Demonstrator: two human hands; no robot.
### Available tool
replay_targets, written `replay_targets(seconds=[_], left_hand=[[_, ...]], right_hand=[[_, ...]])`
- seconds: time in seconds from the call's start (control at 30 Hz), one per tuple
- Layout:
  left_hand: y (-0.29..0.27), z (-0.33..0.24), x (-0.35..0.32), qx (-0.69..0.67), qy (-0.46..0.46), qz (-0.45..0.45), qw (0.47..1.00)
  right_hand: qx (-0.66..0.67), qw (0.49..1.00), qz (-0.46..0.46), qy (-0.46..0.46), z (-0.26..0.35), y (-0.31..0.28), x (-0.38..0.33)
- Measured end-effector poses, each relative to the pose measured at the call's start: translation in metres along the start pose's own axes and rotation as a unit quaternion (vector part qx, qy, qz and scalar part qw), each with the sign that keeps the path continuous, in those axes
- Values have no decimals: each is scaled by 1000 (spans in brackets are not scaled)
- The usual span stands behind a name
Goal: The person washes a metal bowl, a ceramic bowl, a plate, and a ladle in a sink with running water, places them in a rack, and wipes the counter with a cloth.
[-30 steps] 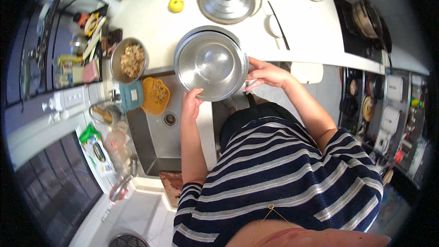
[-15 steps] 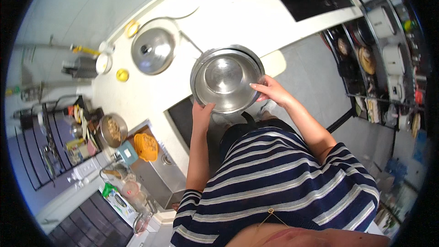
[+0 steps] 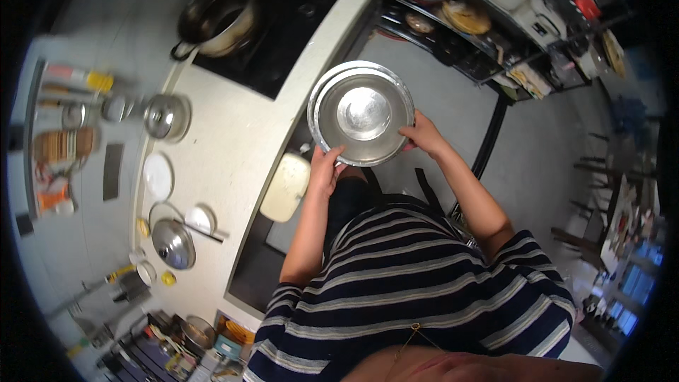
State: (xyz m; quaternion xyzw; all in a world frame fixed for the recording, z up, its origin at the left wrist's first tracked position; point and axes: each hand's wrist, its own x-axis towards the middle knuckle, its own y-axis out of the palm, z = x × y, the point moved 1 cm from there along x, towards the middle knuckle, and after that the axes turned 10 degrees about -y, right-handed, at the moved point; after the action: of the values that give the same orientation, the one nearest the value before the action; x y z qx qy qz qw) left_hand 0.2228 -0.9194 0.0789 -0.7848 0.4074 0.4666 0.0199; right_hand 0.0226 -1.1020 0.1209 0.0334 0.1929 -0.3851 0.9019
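Both the left hand (image 3: 325, 170) and the right hand (image 3: 426, 136) have their grip pinched on the rim of nested metal bowls (image 3: 364, 113), held over the grey floor (image 3: 449, 88) beside the pale worktop (image 3: 219, 148). Along that worktop, to the left, are a domed metal lid (image 3: 174, 244), a white plate (image 3: 158, 175) and a lidded pot (image 3: 167, 117), with a black hob (image 3: 293, 42) carrying an open pot (image 3: 237, 35) farther up. Crowded shelving (image 3: 460, 37) stands beyond the bowls to the right; a cream panel (image 3: 285, 187) sits low beside the left forearm (image 3: 305, 237).
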Motion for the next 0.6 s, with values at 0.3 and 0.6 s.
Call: replay_targets(seconds=[0.3, 0.6], left_hand=[[176, -68, 171, 79, -55, 54, 994], [314, -125, 362, 6, -80, 42, 996]], right_hand=[[145, 981, -100, 78, -32, -169, 96], [245, 947, -141, 153, -42, -306, 273]])
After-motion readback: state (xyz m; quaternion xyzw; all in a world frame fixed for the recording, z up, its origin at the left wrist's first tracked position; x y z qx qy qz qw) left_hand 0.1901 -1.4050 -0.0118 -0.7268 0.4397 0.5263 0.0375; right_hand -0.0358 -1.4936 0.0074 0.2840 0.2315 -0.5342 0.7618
